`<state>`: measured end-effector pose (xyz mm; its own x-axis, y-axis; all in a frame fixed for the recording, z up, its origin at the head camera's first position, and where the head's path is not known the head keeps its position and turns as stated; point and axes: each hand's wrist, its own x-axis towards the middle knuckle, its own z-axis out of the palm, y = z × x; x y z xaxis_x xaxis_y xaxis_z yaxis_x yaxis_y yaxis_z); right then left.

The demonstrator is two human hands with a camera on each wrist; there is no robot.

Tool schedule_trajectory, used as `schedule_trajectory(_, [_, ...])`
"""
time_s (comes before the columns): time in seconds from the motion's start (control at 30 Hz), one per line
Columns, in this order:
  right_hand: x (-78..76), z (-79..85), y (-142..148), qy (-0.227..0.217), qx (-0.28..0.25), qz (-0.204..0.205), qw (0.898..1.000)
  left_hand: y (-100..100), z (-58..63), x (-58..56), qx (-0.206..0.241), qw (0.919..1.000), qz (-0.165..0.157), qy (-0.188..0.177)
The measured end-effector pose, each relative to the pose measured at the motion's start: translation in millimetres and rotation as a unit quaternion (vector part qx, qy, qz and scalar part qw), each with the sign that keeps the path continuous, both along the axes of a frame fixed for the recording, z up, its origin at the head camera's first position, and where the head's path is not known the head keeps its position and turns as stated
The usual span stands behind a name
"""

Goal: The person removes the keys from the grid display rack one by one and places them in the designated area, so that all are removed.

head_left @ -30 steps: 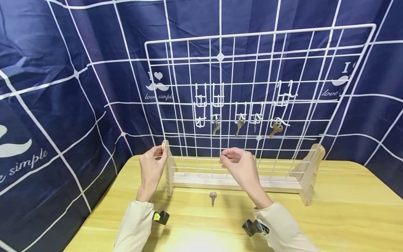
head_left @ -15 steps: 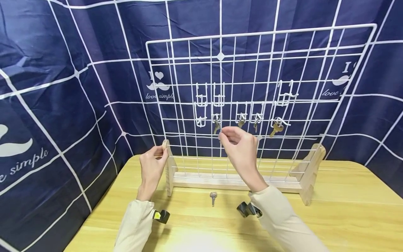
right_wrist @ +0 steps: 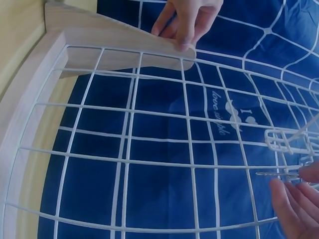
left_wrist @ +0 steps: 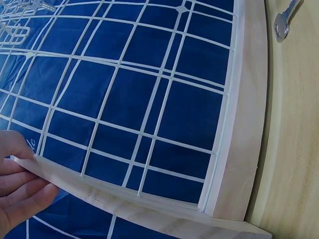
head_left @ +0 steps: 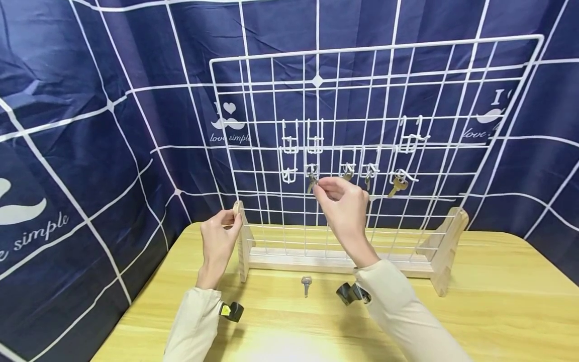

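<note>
My left hand [head_left: 219, 241] pinches the top of the wooden side support [head_left: 242, 236] at the rack's left end; the left wrist view shows its thumb and fingers on either side of the wood [left_wrist: 99, 186]. My right hand [head_left: 345, 208] is raised before the white wire grid rack [head_left: 375, 49], its thumb and forefinger pinching a key [head_left: 311, 182] at a lower-row hook. In the right wrist view that key [right_wrist: 271, 174] points out from the fingertips, which partly hide it. A loose key [head_left: 306, 285] lies flat on the table in front of the rack.
More keys hang on lower hooks to the right, including a brass key [head_left: 398, 185]. The lower-left hook [head_left: 288, 174] and the upper hooks [head_left: 290, 143] bear no keys. A wooden crossbar [head_left: 289, 260] joins the rack's feet on the yellow wooden table [head_left: 497, 281]. Blue curtains surround it.
My right hand has risen from in front of the grid's lower part to the key on the lower-row hook. The left hand and the loose key have stayed in place.
</note>
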<state>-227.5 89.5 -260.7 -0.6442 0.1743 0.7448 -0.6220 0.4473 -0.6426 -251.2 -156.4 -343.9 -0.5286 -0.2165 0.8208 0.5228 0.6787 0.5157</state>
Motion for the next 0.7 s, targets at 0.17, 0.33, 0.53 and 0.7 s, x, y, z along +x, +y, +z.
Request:
schedule_trajectory(0.17, [-3.7,-0.7,-2.7,-0.003,-0.013,0.009,1.000,0.3,-0.2,-0.5,0.001,1.0000,0.000,0.004])
schedule_trajectory(0.33, [-6.3,-0.8,-3.4,0.039,-0.021,-0.006,0.999,1.4,1.0,0.1,0.005,1.0000,-0.005,0.004])
schedule_trajectory(0.53, [-4.2,-1.1,-2.0,0.042,-0.022,-0.010,0.999,2.0,1.8,0.3,0.005,0.9999,-0.004,0.008])
schedule_trajectory(0.7, [0.2,-1.7,-2.4,0.035,-0.034,0.000,0.999,1.7,1.6,-0.1,0.004,0.9999,-0.004,0.012])
